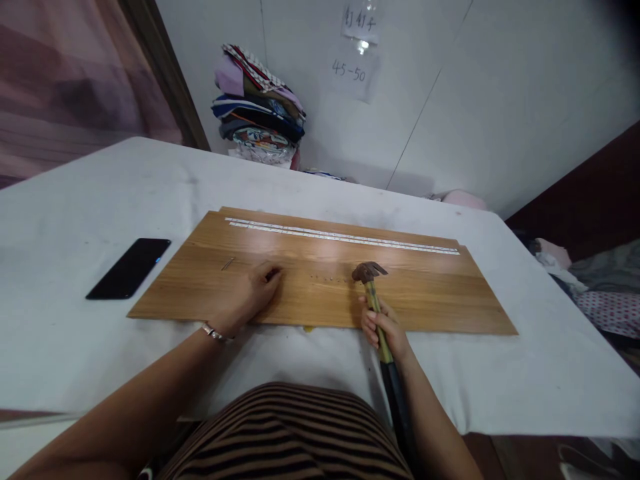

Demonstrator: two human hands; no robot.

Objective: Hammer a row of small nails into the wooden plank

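My right hand is wrapped around the handle of a claw hammer, with the rusty head over the right half of a wooden board. The handle's black lower part points back toward my body. My left hand rests on the board left of its middle, fingers curled in. Whatever may be between those fingers is hidden. Between the two hands a short row of nails dots the wood. A couple of loose nails lie left of my left hand.
Two white measuring strips run along the board's far side. A black phone lies left of the board on the white-covered table. Folded cloths are stacked against the wall, which carries handwritten paper labels.
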